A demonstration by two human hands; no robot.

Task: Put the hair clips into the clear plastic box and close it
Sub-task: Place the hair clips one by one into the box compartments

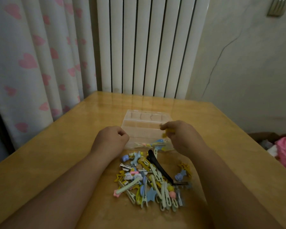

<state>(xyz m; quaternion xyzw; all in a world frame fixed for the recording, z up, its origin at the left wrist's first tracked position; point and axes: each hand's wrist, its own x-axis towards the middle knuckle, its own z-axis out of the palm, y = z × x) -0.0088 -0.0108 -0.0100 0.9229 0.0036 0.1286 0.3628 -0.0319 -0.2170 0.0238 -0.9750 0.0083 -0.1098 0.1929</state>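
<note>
Wooden table (56, 154) w/ a glossy yellow top, white ribbed radiator (147, 47) behind it, heart-print curtain (31, 63) off to one side. Right hand (180, 138) pinches a small yellow hair clip (165, 131) btwn thumb & fingertips. The clip is blurred, so its exact shape can't be told.

Directly under that pinch sits the clear plastic compartment box (139, 128), open, lid apparently folded back on the far side of the grip. A few clips lie in the box row just below the pinch, toward the wrist. Left hand (112, 138) is curled like a fist at the box's near corner, across the box from the grip. Whether it holds anything or nips the box wall, can't tell.

A loose pile of pastel clips (152, 182), plus one long black clip (158, 164), lies back of the grip, btwn the two forearms.

Handling, prob.: clips are light, stiff & smooth, apt to tangle & slip, so take each by its long flat body, not the charm end. Box looks light & thin-walled, likely to skid. Steady it at a side wall, esp. when pressing the lid down.
</note>
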